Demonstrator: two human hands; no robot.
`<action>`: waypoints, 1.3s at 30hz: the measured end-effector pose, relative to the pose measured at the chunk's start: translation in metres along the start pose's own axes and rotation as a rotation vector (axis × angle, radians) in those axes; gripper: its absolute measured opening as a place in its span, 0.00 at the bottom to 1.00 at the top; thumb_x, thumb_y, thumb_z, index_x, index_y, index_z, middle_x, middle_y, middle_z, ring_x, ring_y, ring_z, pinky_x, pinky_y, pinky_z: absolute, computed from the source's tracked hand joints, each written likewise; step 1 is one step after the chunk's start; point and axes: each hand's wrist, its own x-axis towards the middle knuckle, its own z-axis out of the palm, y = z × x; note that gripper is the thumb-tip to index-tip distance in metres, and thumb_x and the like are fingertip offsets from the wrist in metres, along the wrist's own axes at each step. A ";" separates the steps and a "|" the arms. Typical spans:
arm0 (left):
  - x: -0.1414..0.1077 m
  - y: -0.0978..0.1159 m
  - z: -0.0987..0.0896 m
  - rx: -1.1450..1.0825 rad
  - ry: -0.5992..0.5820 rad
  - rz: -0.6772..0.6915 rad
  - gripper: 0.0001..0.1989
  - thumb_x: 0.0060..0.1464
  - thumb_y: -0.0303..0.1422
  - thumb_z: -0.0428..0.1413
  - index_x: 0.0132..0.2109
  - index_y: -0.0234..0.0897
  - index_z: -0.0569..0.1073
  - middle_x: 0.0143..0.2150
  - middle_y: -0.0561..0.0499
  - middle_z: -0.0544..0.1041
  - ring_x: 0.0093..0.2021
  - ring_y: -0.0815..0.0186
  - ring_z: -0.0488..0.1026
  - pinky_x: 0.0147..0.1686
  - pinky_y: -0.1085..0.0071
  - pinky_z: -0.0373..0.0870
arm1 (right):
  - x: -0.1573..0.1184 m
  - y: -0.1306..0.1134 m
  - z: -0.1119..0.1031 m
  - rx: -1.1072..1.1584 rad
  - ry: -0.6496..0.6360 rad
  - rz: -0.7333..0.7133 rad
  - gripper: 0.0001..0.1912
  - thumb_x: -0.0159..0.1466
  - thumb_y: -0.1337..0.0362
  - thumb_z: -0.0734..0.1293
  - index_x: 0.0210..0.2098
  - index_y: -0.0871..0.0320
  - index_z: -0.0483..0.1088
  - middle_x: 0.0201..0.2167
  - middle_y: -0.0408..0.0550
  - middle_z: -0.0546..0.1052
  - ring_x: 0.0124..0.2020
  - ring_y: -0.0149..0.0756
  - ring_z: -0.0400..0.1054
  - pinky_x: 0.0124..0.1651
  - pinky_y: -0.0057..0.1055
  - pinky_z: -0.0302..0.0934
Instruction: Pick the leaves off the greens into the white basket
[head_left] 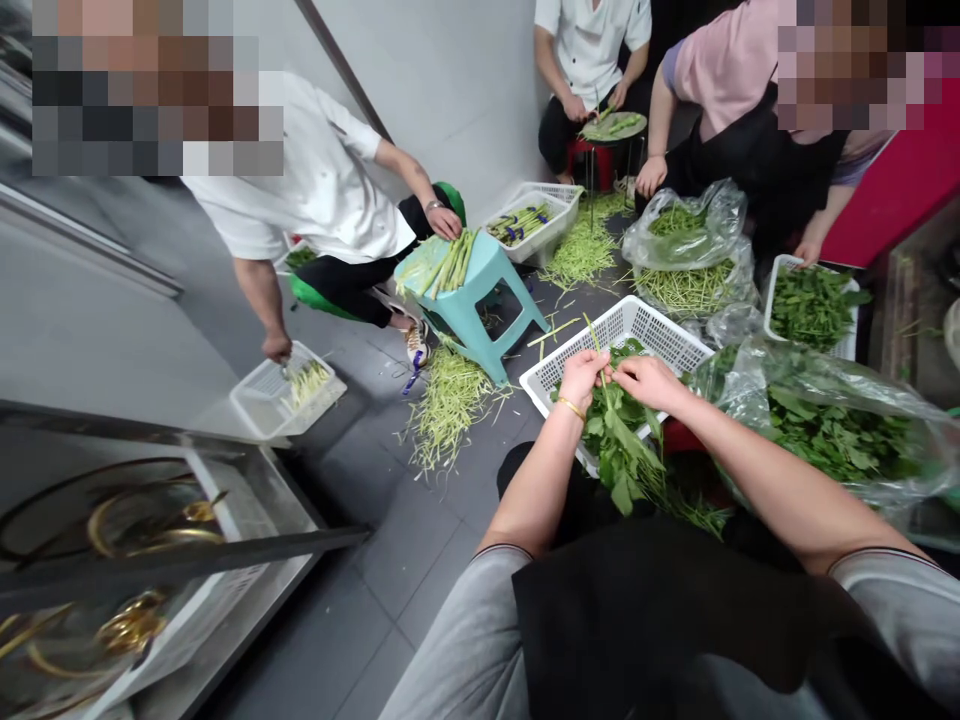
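Note:
My left hand (pixel 583 380) pinches a long green stem of a leafy vegetable (pixel 626 445), its bare end sticking up above my fingers and its leaves hanging below. Close beside it, my right hand (pixel 646 382) has its thumb and fingers closed at the same stem. Both hands are over a white slotted plastic basket (pixel 541 375), which holds more loose green leaves (pixel 630 352). Part of the basket is hidden behind my hands and the hanging leaves.
To the right lie clear plastic bags of leafy greens (pixel 840 430) and cut stems (pixel 686 285). A co-worker handles stalks on a turquoise stool (pixel 487 285); green peelings (pixel 454 405) litter the floor. Two more people sit behind. A metal rack (pixel 247 560) stands at left.

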 end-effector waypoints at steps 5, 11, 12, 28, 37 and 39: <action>0.009 0.000 -0.013 -0.050 0.209 -0.018 0.13 0.49 0.32 0.60 0.23 0.32 0.65 0.16 0.56 0.67 0.15 0.77 0.62 0.17 0.78 0.50 | -0.040 -0.003 -0.004 0.018 -0.043 0.086 0.17 0.61 0.57 0.58 0.19 0.57 0.64 0.18 0.44 0.67 0.23 0.32 0.58 0.29 0.29 0.48; 0.005 0.015 -0.041 -0.111 0.005 0.052 0.14 0.48 0.37 0.62 0.28 0.33 0.67 0.20 0.55 0.69 0.19 0.75 0.66 0.21 0.78 0.57 | -0.052 0.021 -0.013 0.338 0.084 0.181 0.20 0.59 0.50 0.60 0.19 0.57 0.63 0.18 0.42 0.67 0.24 0.32 0.60 0.30 0.29 0.53; 0.001 0.016 -0.039 -0.139 -0.060 0.061 0.14 0.48 0.38 0.62 0.29 0.33 0.67 0.21 0.55 0.69 0.20 0.75 0.66 0.22 0.78 0.59 | -0.046 0.022 -0.013 0.381 0.119 0.187 0.19 0.58 0.49 0.61 0.20 0.57 0.65 0.20 0.43 0.69 0.26 0.33 0.62 0.32 0.29 0.55; -0.033 0.010 -0.014 0.351 -0.273 -0.038 0.09 0.47 0.31 0.62 0.34 0.31 0.70 0.25 0.54 0.70 0.23 0.74 0.66 0.23 0.77 0.66 | -0.034 0.004 -0.006 0.214 -0.268 -0.031 0.16 0.60 0.54 0.60 0.24 0.59 0.70 0.20 0.41 0.68 0.24 0.30 0.58 0.30 0.28 0.51; -0.042 0.022 -0.020 0.281 -0.478 0.001 0.24 0.47 0.33 0.62 0.53 0.33 0.73 0.26 0.55 0.68 0.24 0.75 0.65 0.25 0.78 0.68 | -0.027 0.026 -0.026 0.597 0.025 0.173 0.20 0.54 0.49 0.66 0.35 0.59 0.77 0.35 0.50 0.79 0.34 0.37 0.69 0.40 0.33 0.60; -0.041 0.019 -0.017 0.279 -0.490 0.015 0.32 0.46 0.32 0.63 0.60 0.37 0.67 0.25 0.56 0.68 0.24 0.74 0.66 0.26 0.77 0.69 | -0.028 0.020 -0.024 0.607 0.004 0.176 0.19 0.53 0.50 0.68 0.36 0.59 0.77 0.36 0.50 0.79 0.35 0.38 0.70 0.41 0.33 0.60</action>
